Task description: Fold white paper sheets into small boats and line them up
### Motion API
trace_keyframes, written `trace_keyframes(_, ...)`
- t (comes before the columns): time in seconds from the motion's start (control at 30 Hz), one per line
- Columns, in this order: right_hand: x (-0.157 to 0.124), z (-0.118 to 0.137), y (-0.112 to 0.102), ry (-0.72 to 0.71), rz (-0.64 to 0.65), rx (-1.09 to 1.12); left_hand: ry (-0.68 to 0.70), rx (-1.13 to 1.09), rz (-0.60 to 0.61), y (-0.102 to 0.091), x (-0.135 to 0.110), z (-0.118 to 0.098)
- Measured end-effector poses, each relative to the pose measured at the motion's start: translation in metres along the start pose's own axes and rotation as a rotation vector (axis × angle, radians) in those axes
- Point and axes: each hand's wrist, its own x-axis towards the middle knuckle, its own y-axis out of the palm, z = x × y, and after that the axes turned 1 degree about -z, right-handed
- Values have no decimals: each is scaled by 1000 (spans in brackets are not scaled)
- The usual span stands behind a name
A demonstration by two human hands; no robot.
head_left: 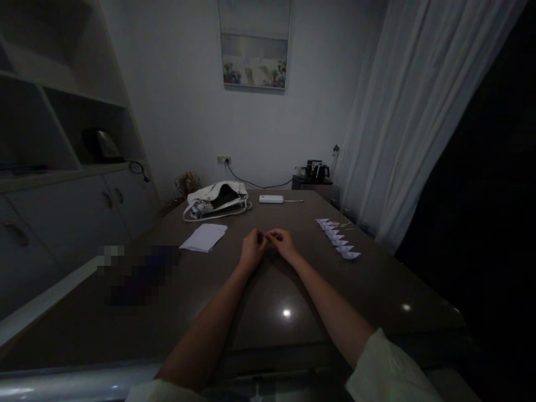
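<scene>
My left hand [253, 245] and my right hand [283, 243] meet above the middle of the dark table [259, 324]. Both have their fingers pinched together, fingertips almost touching. Whatever lies between them is too small and dim to make out. To the right stands a row of several folded white paper pieces [338, 239] with pointed tips, with small light scraps [344, 224] beside it. A stack of white paper sheets [205, 237] lies flat, left of my left hand.
A white handbag [218, 198] gapes at the table's far left. Near the far edge lies a white power bank-like device [271, 199] with a short cable. A pixelated patch covers something at the left. Behind, a dark kettle [320, 171] stands on a small cabinet; a curtain [397, 111] hangs right.
</scene>
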Motion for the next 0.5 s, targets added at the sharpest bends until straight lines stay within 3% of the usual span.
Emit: trace_keyframes(0.5, -7, 3, 2, 5, -72, -192, 34, 8, 58, 2, 0, 1)
